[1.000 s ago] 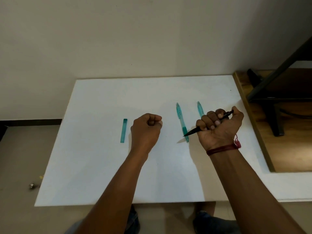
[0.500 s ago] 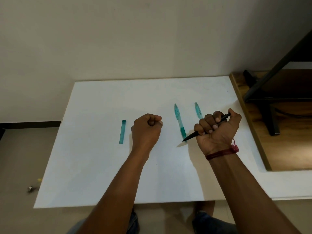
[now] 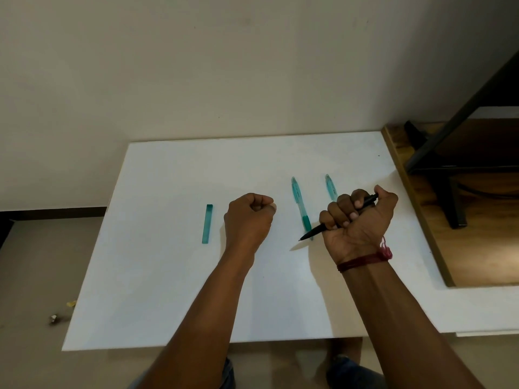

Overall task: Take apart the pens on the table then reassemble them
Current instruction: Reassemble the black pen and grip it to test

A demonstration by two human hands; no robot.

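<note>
Right hand (image 3: 362, 223) is fist-gripping an intact-looking slim black plastic pen (image 3: 313, 233) beside two whole translucent teal pens (image 3: 298, 202); left hand (image 3: 248, 217) is clenching, seemingly empty.

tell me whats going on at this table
A person's right hand grips a black pen in a fist, tip angled down toward the white table. The left hand is a closed fist with nothing showing in it. A teal pen and a second teal pen lie beyond the hands. A short teal piece lies left of the left hand.
</note>
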